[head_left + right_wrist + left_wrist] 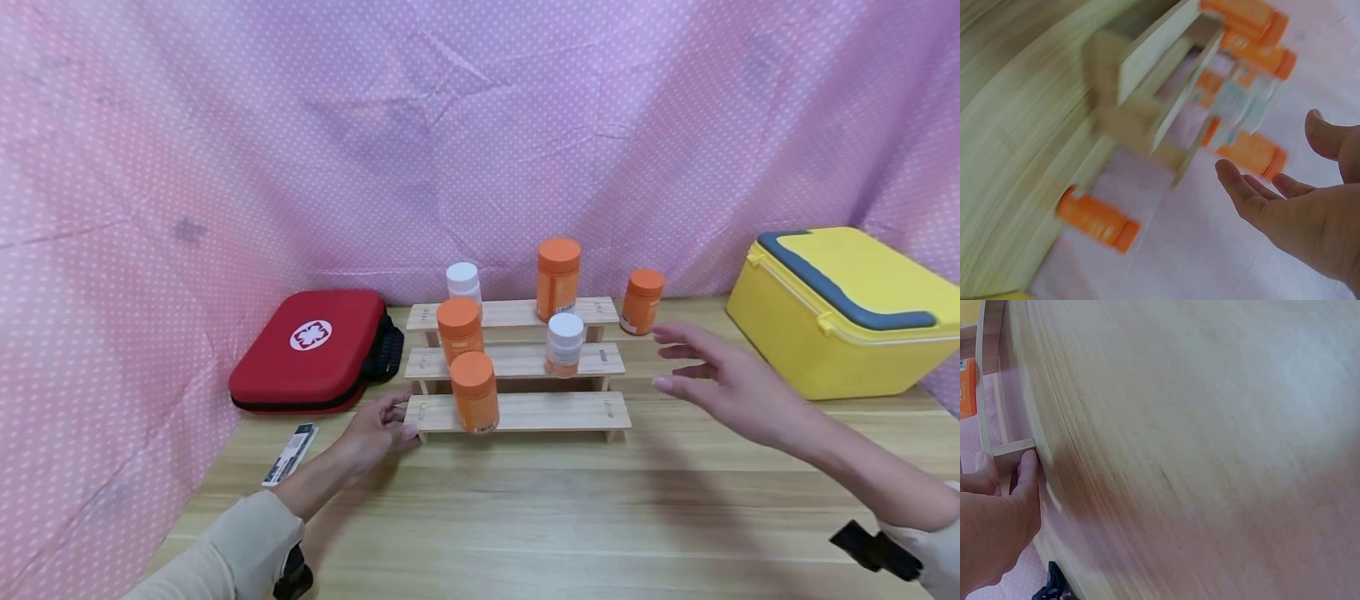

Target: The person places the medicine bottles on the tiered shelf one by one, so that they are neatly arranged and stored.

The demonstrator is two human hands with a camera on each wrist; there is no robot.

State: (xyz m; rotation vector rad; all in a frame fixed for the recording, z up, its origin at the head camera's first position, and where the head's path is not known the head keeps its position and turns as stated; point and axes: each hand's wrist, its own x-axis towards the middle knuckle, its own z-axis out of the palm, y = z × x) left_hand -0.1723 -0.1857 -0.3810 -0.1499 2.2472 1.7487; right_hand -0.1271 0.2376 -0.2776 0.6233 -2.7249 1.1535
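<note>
My left hand (377,433) grips the front left end of a three-step wooden display rack (555,410); in the left wrist view, thumb and fingers pinch its wooden leg (1015,456). My right hand (723,379) hovers right of the rack, fingers spread and slightly bent, holding nothing. Just beyond its fingertips an orange bottle (642,302) stands on the table. Upon the rack's steps are a large orange bottle (558,279), a white-capped bottle (564,343), another white bottle (463,282) partly hidden, an orange bottle (460,327) and, on the lowest step, one more orange bottle (476,393).
A red first-aid case (311,350) lies left of the rack, with a small flat printed packet (290,454) in front of it. At the right stands a yellow box (840,308) with a grey handle. A pink dotted curtain (465,150) hangs behind the wooden table (480,517).
</note>
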